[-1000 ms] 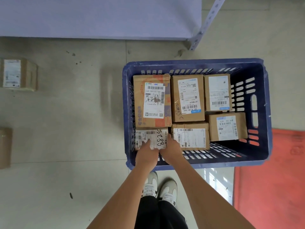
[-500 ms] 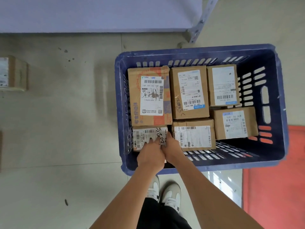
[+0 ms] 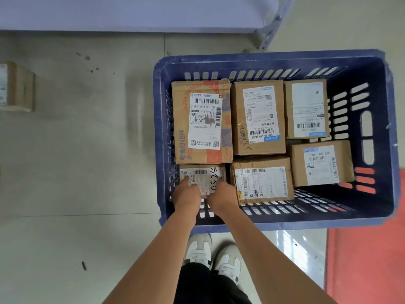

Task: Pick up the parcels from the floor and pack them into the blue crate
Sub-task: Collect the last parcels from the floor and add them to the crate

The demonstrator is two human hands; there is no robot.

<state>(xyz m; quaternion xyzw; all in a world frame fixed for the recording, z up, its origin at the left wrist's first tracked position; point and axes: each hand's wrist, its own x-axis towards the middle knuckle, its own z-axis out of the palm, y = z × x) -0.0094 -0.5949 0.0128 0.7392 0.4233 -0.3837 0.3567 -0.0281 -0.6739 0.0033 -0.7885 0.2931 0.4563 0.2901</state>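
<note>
Parcels fill the blue crate [image 3: 274, 222] on the floor; five lie packed, and a small labelled parcel [image 3: 202, 178] sits in its near-left corner. Left hand [image 3: 186, 198] and right hand [image 3: 222, 197] hold its near edge, fingers curled over the label.

Six parcels sit inside one blue crate [image 3: 274, 60] (the right half of the frame). One more parcel [image 3: 16, 86] lies on the floor at the left edge. Two hands and two shoes show at the bottom centre.
</note>
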